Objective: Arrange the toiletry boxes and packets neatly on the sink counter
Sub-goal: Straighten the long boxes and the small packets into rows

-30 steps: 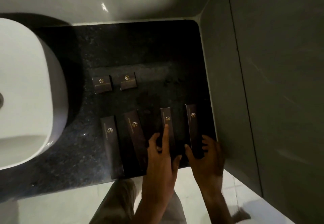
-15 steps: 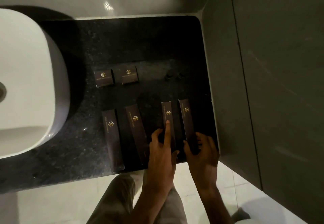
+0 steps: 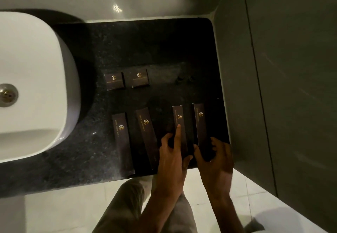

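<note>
Several dark boxes with gold logos lie on the black granite counter. Two small square boxes sit side by side in a back row. In the front row lie long boxes: the leftmost, a slightly tilted second, a third and the rightmost. My left hand rests on the third long box with the index finger stretched along it. My right hand grips the near end of the rightmost long box between thumb and fingers.
A white basin with a metal drain stands at the left. A grey wall bounds the counter on the right and a pale wall at the back. Two small dark round items lie behind the right boxes. My trouser leg shows below the counter edge.
The rightmost long box has shifted from slanted to nearly parallel with the third one. My left index finger stays on the third box. The view drifted slightly.
</note>
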`<state>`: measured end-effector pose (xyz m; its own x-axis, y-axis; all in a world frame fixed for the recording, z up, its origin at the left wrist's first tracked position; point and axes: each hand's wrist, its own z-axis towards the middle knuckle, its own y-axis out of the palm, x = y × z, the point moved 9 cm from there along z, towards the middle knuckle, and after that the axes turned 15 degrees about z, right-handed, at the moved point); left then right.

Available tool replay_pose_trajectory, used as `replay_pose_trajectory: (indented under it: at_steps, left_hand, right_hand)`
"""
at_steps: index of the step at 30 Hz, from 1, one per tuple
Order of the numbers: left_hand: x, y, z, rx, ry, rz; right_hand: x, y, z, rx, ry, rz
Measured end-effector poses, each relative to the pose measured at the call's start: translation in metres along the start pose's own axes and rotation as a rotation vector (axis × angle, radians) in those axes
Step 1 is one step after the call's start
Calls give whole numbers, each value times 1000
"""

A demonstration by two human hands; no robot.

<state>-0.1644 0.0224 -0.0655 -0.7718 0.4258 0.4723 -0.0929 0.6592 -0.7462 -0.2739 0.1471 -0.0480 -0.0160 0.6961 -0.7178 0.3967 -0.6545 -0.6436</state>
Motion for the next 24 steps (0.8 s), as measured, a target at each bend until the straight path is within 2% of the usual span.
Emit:
replay_pose_trajectory:
  at_steps: [2, 4, 7, 9, 13, 18, 24]
  left_hand:
    - [-5, -16, -7, 51, -6, -43]
    - [-21, -40, -17, 141, -43, -76]
    - [-73, -78, -33, 246, -154, -38]
    - [-108, -97, -35, 301, -181, 99]
    - [-152, -91, -35, 204, -166, 238]
    - [-167, -83, -38, 198, -119, 240]
    - [-166, -86, -40, 245, -107, 215]
  right_hand:
    - [-21, -10, -7, 59, -102, -9]
    - [-44, -6, -20, 25, -200, 38]
    - [-71, 41, -46, -210, -264, 35]
    - [-77, 76, -61, -367, -247, 5]
    - [-71, 122, -73, -545, -162, -67]
    - [-53, 136, -73, -559, -71, -128]
    - [-47, 129, -76, -494, -119, -54]
